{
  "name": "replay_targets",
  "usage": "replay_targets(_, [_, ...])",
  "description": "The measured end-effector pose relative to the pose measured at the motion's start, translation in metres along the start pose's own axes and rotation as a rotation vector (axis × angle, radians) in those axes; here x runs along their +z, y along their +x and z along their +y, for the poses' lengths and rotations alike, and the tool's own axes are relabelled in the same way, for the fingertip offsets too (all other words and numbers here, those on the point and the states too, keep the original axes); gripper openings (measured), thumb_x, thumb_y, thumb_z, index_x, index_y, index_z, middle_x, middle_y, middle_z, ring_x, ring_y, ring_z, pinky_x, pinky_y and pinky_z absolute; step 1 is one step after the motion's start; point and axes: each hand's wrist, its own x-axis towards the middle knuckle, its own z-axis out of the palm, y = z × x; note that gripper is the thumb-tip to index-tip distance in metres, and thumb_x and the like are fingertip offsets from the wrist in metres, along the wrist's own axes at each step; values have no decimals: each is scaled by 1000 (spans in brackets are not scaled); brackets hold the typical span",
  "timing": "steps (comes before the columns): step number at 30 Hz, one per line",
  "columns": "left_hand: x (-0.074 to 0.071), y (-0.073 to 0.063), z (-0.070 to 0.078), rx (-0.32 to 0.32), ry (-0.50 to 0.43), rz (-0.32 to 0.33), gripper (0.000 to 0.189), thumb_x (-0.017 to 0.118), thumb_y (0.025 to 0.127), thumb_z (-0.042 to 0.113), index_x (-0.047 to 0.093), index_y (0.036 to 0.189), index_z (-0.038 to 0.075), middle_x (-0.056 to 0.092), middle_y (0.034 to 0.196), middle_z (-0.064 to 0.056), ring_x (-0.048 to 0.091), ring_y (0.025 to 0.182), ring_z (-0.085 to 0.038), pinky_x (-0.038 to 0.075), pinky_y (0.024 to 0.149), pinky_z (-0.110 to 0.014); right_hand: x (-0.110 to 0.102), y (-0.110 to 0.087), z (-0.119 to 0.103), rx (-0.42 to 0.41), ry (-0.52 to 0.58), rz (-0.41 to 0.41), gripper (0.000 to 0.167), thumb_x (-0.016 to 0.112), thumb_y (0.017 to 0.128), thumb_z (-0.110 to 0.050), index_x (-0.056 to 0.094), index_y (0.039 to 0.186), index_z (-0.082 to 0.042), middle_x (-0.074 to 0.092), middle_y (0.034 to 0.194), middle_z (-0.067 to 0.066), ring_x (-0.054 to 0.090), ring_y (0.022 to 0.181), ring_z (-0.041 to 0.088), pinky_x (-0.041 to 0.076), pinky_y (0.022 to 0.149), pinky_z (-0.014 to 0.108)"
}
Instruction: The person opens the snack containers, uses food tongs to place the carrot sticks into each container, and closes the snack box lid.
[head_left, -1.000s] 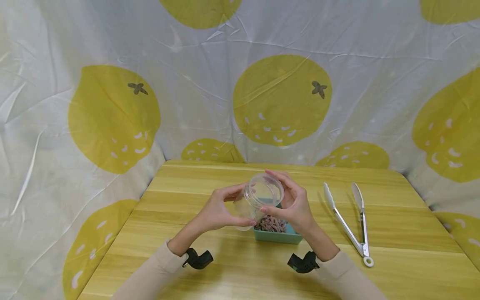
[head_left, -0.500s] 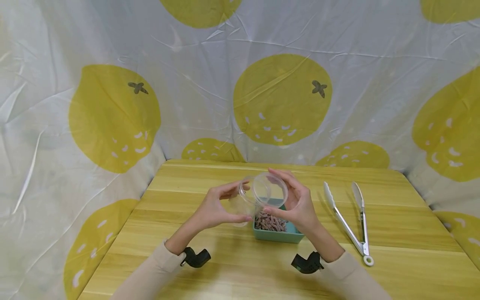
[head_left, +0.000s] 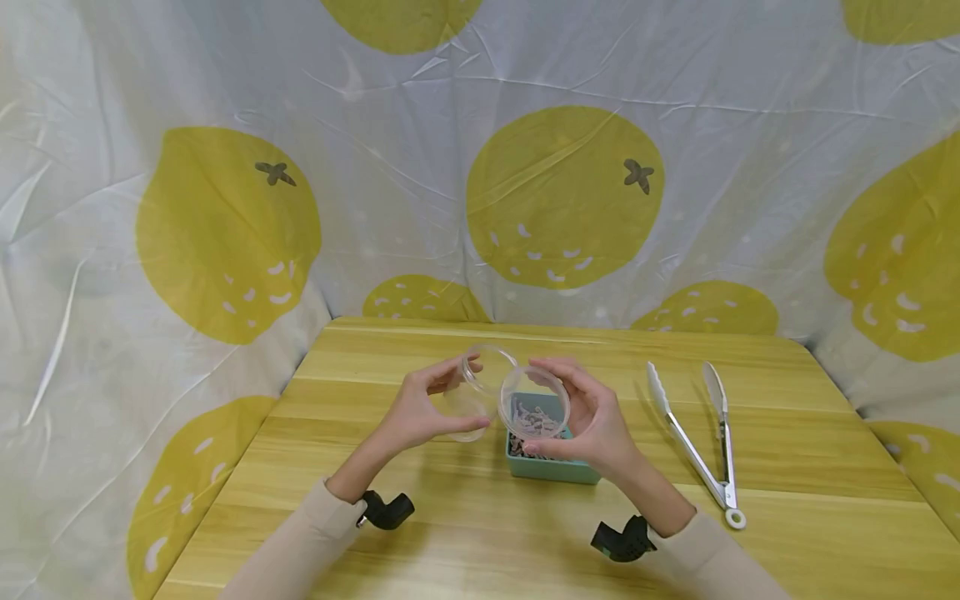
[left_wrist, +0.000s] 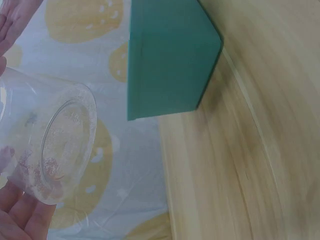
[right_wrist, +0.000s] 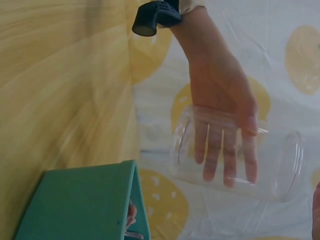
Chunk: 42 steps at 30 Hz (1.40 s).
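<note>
Up in the air, the left hand [head_left: 430,406] is gripping a clear jar [head_left: 467,403] and the right hand [head_left: 590,418] is pinching a clear round lid [head_left: 534,402]!
Only the head view is plainly showing the lid, hanging above the teal box [head_left: 555,472] of brownish strips [head_left: 519,447], and the tongs [head_left: 728,496] lying spread on the bench [head_left: 420,533] to the right. The left wrist view is bringing the jar's ringed base up close, fingers [left_wrist: 40,220] pressing its side. The right wrist view is revealing the left hand's long, nearly straight fingers through the clear wall, parted to the jar's width. The right hand's thumb and fingers are spanning the lid's edge; whether lid and jar are touching, I'm not able to tell.
</note>
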Motion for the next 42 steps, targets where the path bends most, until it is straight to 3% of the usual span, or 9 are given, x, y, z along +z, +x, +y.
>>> replay_targets(12, [-3, 0, -20, -24, -5, 59, 82, 92, 71, 14, 56, 144, 20, 66, 128, -2, 62, 118, -23, 49, 100, -46, 11, -14, 10, 62, 37, -120, 89, 90, 63, 10, 43, 138, 18, 43, 130, 37, 50, 123, 29, 46, 104, 33])
replay_targets(17, [-3, 0, -21, -34, -1, 72, 81, 90, 72, 6, 53, 145, 10, 64, 130, -16, 61, 117, -33, 48, 99, -53, 17, -22, 16, 104, 34, -175, 85, 89, 65, 10, 45, 138, 15, 45, 131, 33, 49, 124, 26, 44, 106, 35])
replay_targets(24, [-7, -2, 1, -47, -11, 78, 74, 86, 76, 2, 54, 142, 3, 64, 129, -20, 61, 115, -35, 48, 98, -54, 25, -32, 27, 120, 16, -245, 81, 88, 67, 9, 48, 137, 13, 48, 133, 29, 48, 127, 26, 35, 112, 39])
replay_targets(32, [-5, -2, -6, -63, -22, 95, 76, 88, 74, 5, 55, 142, 7, 65, 128, -16, 62, 114, -38, 49, 97, -54, 32, -42, 40, 186, 17, -293, 79, 88, 67, 10, 50, 137, 11, 48, 135, 26, 48, 128, 26, 37, 111, 37])
replay_targets(37, [-3, -2, -13, -46, -58, 106, 75, 87, 74, 2, 55, 142, 5, 64, 129, -19, 61, 116, -40, 47, 98, -58, 34, -50, 48, 235, 18, -339, 78, 88, 69, 7, 52, 138, 5, 50, 134, 25, 50, 126, 27, 41, 109, 39])
replay_targets(42, [1, -2, -19, -43, -103, 104, 74, 86, 75, -1, 53, 141, 2, 61, 131, -22, 57, 121, -43, 43, 103, -58, 36, -56, 56, 313, 0, -369, 78, 88, 71, 2, 52, 140, 1, 53, 137, 17, 50, 128, 27, 38, 111, 38])
